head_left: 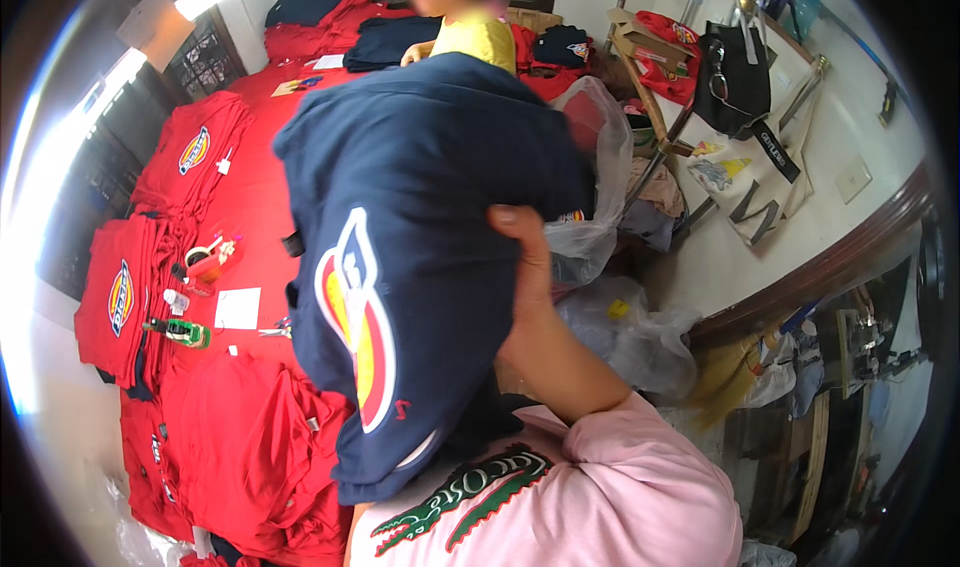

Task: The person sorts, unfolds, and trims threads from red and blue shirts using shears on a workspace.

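A navy shirt is lifted up in front of me, bunched and draped, with a red, yellow and white printed emblem on its front. My right hand grips its right side, the thumb pressed on the cloth and the other fingers hidden behind it. My left hand does not show; the shirt may be covering it. On the left, under and beside the lifted shirt, red shirts lie in a loose heap.
Folded red shirts are stacked along the left of the red-covered table. A green-labelled bottle, a tape dispenser and white paper lie nearby. A person in yellow stands at the far end. Plastic bags crowd the right.
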`<state>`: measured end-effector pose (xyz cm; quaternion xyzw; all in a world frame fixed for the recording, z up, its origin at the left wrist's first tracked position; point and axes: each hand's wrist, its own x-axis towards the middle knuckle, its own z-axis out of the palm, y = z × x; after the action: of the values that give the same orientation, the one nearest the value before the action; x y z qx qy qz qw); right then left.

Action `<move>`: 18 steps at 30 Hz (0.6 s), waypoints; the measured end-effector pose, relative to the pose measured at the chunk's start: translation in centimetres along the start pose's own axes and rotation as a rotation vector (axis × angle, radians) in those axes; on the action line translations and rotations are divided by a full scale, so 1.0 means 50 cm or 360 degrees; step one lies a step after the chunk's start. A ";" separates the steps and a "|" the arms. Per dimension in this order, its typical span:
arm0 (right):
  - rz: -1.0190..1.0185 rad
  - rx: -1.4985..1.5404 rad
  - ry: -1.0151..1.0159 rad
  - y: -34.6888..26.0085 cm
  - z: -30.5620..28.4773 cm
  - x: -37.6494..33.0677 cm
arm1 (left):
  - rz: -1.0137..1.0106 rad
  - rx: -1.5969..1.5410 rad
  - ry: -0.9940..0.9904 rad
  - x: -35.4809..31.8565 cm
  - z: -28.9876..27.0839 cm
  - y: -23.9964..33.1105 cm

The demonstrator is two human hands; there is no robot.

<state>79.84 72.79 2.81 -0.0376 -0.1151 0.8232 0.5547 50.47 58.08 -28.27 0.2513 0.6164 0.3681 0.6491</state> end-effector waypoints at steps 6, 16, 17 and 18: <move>-0.0641 -0.0116 -0.0066 -0.194 -0.055 -0.127 | 0.0243 0.0281 -0.0210 0.099 0.111 -0.006; -0.1399 -0.0806 0.0724 -0.420 -0.137 -0.256 | 0.0658 0.1003 -0.0710 0.372 0.342 0.235; -0.1449 -0.0843 0.0800 -0.437 -0.150 -0.266 | 0.0763 0.1110 -0.0694 0.407 0.380 0.267; -0.1530 -0.0887 0.0880 -0.451 -0.158 -0.272 | 0.0795 0.1347 -0.0764 0.429 0.426 0.315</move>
<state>106.93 69.49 -0.54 -0.3369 -0.1818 0.3801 0.8420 68.16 87.20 -26.75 0.7063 0.4667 0.1633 0.5067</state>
